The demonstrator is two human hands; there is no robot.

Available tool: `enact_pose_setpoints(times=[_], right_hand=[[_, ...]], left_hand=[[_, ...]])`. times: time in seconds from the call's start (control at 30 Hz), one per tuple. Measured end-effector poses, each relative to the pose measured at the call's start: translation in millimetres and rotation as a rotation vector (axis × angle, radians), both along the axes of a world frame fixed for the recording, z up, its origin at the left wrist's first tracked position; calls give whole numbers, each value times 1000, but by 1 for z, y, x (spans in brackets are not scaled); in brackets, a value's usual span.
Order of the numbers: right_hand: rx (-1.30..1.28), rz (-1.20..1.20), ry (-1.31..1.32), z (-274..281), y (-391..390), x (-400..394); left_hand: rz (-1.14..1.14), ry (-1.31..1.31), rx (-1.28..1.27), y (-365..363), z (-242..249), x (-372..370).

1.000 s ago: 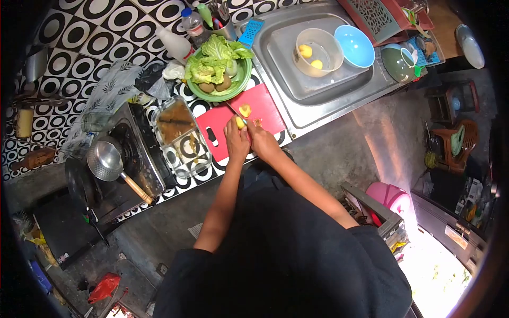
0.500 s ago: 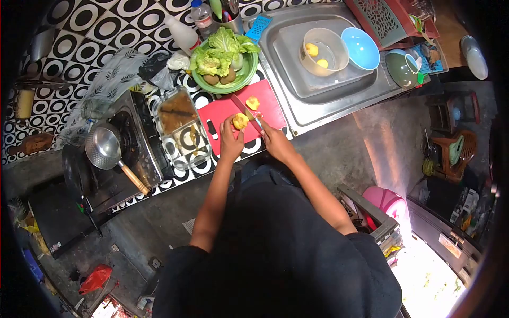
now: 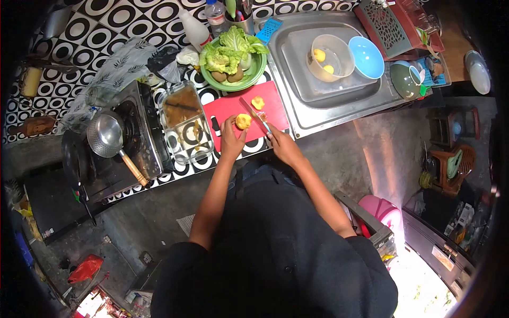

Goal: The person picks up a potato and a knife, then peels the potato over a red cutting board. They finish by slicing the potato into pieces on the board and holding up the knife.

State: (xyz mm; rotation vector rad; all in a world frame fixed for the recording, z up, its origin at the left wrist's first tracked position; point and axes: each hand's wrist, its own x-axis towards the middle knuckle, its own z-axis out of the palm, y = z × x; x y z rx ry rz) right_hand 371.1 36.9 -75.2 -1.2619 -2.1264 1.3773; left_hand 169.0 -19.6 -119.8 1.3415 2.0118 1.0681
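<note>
My left hand has its fingers closed around a peeled yellow potato on the red cutting board. In my right hand is a knife, its handle in my fingers and its blade pointing away over the board, just right of the potato. A second yellow potato piece lies on the board on the blade's far right side. Small scraps are beside the blade. Behind the board stands a green bowl with leafy greens and brown unpeeled potatoes.
Right of the board is a steel sink, with a clear tub holding yellow pieces and a blue bowl. At left are a glass dish of brownish liquid and a stove with a wooden-handled pan.
The knife has moved slightly right, away from the held potato, leaving a small gap. My left hand still holds the potato. The whole view has shifted a little.
</note>
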Motion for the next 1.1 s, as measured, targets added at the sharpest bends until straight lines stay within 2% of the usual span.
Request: enact_pose_setpoints(times=[0.2, 0.5, 0.7, 0.8, 0.9, 1.0, 1.1], right_hand=[[-57, 21, -22, 6, -1, 2], [-74, 8, 29, -2, -4, -2], [-81, 22, 19, -1, 1, -11], [-123, 47, -34, 2, 2, -13], [-99, 45, 5, -2, -1, -14], [7, 65, 61, -8, -5, -17], [10, 107, -24, 5, -5, -17]], left_hand=[[-19, 184, 22, 3, -3, 5], [270, 157, 91, 10, -9, 10], [216, 249, 43, 4, -1, 12], [153, 265, 116, 0, 2, 9], [104, 138, 211, -4, -9, 0], [114, 16, 111, -3, -13, -5], [139, -75, 35, 0, -9, -7]])
